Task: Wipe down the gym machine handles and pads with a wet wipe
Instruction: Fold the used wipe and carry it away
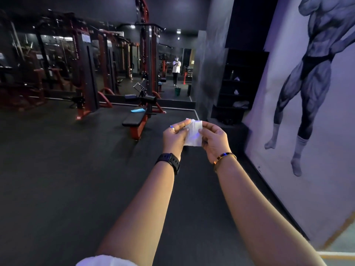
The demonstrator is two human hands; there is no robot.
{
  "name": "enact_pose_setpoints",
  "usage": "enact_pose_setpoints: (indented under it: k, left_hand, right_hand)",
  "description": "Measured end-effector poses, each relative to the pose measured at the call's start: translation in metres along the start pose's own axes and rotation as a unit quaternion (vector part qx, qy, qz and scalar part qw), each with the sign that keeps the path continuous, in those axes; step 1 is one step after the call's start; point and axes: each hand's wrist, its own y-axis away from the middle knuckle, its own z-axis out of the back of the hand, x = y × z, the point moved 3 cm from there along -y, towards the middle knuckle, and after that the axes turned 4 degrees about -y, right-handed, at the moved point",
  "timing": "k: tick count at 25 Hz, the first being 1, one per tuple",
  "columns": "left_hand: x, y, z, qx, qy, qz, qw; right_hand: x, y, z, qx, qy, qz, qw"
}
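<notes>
A white wet wipe [193,134], partly folded, is held at chest height between both hands. My left hand [174,137] pinches its left edge with thumb and fingers. My right hand [214,140] pinches its right edge. Ahead stands a red-framed cable machine [147,60] with a black padded seat bench [133,120], black knee pads [148,98] and a hanging metal handle [139,86]. A blue wipes packet [138,110] lies on the bench's far end.
Dark rubber floor [57,160] spreads all around. More red and black machines [82,73] line the left side. A mirror wall [176,72] at the back shows a person's reflection and a green bucket [177,91]. A black shelf unit [237,87] and a mural wall [307,93] stand on the right.
</notes>
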Motion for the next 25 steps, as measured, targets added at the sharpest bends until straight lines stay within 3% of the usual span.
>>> enact_pose_setpoints:
  k: [12, 25]
  left_hand:
    - [0.083, -0.348, -0.020, 0.004, -0.004, 0.009, 1.000]
    - [0.188, -0.766, -0.023, 0.020, -0.020, 0.021, 0.999]
  right_hand:
    - [-0.070, -0.367, -0.038, 0.026, -0.018, -0.002, 1.000]
    - [-0.161, -0.777, -0.103, -0.015, -0.061, 0.006, 0.998]
